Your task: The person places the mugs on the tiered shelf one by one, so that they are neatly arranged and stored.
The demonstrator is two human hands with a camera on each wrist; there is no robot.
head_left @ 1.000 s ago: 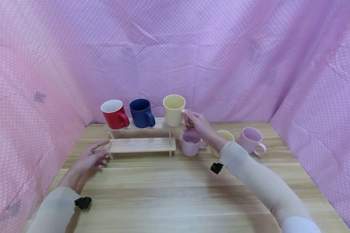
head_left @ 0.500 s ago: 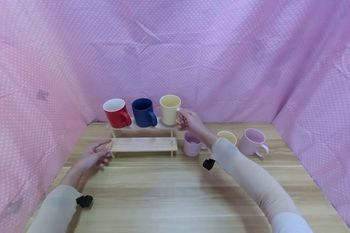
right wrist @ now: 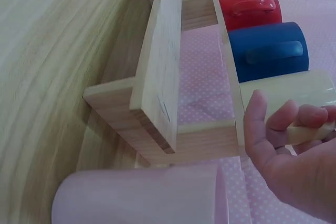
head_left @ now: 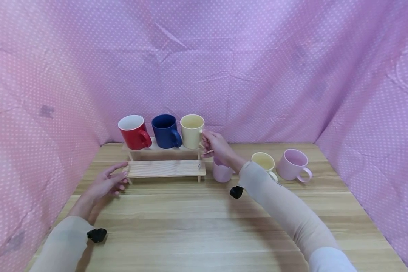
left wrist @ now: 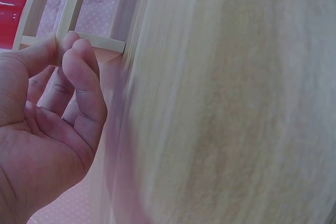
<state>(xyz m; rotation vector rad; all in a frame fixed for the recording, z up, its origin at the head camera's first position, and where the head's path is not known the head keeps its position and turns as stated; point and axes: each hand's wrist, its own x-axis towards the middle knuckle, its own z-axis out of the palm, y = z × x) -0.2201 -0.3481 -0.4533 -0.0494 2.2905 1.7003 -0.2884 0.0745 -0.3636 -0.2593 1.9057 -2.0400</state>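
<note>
My right hand (head_left: pixel 218 146) holds a pale yellow mug (head_left: pixel 191 135) by its handle at the right end of the upper step of a two-step wooden rack (head_left: pixel 164 169). In the right wrist view the yellow mug (right wrist: pixel 283 95) has its base against the upper board, beside the blue mug (right wrist: pixel 268 59). My left hand (head_left: pixel 103 185) pinches the left end of the rack's lower board between thumb and fingers, as the left wrist view shows. To the left on the upper step stand the blue mug and a red mug (head_left: pixel 133 136) with a white inside.
On the wooden table (head_left: pixel 176 226), a pink mug (head_left: pixel 221 172) stands right of the rack, partly behind my right wrist. Further right are another yellow mug (head_left: pixel 263 161) and another pink mug (head_left: pixel 292 165). A pink dotted cloth (head_left: pixel 204 68) surrounds the table.
My right hand has moved left and lowered the yellow mug onto the upper step, close beside the blue mug. The left hand has stayed at the rack's end.
</note>
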